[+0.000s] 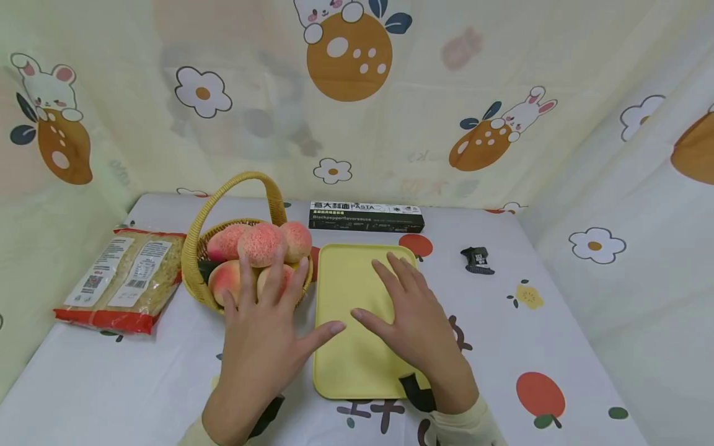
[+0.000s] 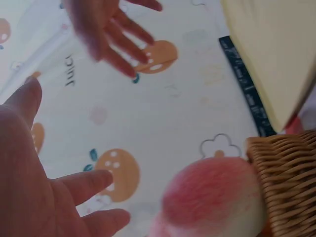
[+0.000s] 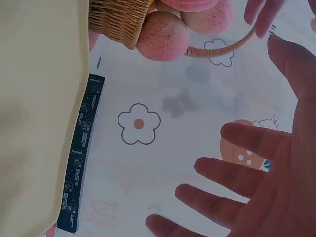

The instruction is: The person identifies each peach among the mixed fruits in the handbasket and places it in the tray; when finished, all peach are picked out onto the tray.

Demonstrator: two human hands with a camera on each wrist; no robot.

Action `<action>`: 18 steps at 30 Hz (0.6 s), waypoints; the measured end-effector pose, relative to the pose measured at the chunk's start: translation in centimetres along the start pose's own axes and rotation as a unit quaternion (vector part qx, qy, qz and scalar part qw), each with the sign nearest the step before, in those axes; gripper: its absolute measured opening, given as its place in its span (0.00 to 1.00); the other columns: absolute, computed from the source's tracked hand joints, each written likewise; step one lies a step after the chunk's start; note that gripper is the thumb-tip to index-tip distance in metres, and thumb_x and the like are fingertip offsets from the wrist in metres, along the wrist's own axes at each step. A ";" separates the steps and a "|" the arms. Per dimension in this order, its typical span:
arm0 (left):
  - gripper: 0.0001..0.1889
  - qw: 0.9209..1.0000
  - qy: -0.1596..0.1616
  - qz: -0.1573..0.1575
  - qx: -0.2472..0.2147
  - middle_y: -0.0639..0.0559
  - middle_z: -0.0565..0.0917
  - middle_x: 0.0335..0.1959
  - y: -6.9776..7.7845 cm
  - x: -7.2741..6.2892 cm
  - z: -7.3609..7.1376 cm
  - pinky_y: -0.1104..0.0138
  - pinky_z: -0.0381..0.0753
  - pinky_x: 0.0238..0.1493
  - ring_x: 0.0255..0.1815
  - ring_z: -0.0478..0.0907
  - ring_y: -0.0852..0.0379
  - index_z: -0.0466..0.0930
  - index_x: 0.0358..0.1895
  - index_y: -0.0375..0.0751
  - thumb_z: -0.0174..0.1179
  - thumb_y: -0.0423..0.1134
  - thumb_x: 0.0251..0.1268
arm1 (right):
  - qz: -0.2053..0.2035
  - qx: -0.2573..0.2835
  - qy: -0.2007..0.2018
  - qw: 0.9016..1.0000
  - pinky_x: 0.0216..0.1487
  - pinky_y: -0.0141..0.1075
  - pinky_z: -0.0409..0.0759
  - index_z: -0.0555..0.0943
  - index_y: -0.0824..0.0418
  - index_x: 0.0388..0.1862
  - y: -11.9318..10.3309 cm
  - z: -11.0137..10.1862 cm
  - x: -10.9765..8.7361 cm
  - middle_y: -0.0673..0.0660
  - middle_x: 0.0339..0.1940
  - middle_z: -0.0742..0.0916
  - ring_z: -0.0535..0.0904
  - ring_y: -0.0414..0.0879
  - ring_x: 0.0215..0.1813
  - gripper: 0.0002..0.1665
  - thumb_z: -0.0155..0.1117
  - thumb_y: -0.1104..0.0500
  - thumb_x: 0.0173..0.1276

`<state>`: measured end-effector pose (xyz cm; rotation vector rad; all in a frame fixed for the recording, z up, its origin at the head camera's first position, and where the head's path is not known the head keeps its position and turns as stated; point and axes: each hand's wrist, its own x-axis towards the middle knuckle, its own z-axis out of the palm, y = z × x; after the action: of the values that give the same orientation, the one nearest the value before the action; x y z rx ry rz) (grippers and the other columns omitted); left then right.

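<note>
My left hand point(image 1: 264, 334) is held with its fingers spread, in front of a yellow wicker basket point(image 1: 192, 263) piled with several pink peaches point(image 1: 262, 244). Its fingertips overlap the lower peaches in the head view, and I cannot tell whether they touch. In the left wrist view a peach point(image 2: 215, 197) shows beyond the fingers. Over the right part of a yellow rectangular tray point(image 1: 346, 279) hovers my right hand point(image 1: 415, 319), its fingers spread too. Neither hand holds anything. Part of something dark green shows at the basket's left, mostly hidden.
Left of the basket lies a clear bag with red ends point(image 1: 119, 279) and white labels. A dark pasta box point(image 1: 366, 218) lies behind the tray. At the right sits a small black object point(image 1: 476, 260). Patterned cloth point(image 1: 379, 142) hangs at the back and sides.
</note>
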<state>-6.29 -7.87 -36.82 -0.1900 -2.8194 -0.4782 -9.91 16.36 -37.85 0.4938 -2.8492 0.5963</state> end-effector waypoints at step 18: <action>0.13 0.976 0.213 0.022 -0.049 0.45 0.89 0.33 -1.2 -1.8 -2.3 0.57 0.89 0.30 0.32 0.85 0.50 0.89 0.36 0.38 0.75 0.45 0.60 | -0.100 -0.006 0.143 0.985 0.22 0.25 0.65 0.76 0.52 0.18 0.1 -0.8 -1.4 0.43 0.16 0.74 0.64 0.34 0.22 0.18 0.75 0.59 0.63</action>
<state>-4.19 -9.90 -35.61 -0.1490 -2.3705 -0.5708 -8.54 17.15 -37.51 0.6269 -2.4962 0.5621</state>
